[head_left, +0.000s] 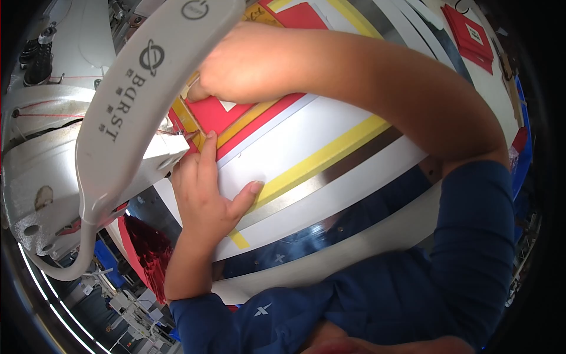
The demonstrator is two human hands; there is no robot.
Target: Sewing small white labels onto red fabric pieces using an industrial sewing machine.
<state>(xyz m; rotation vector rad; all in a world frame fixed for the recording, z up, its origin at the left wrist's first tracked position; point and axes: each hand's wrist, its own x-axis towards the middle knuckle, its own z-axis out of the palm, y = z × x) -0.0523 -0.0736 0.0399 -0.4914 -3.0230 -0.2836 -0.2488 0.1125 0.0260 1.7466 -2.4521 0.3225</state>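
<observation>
My left hand (203, 194) lies open beside the sewing machine (41, 159), fingers spread over the white board (295, 141), its index fingertip at a yellow template frame (239, 124) holding a red piece (212, 115) with a small pale patch. My right hand (239, 62) reaches across to the frame's upper left; a bent digit rests near its edge, the other fingers hidden behind the white lamp (130, 106). The machine's needle area sits just left of my left fingertips, partly hidden by the lamp.
Yellow tape strips (321, 159) and metal bands run across the work surface. A stack of red pieces (466, 35) lies at the upper right. Red shiny material (147, 253) is at the lower left, with other machinery (130, 318) beyond. Thread cones or fittings (38, 65) stand at the upper left.
</observation>
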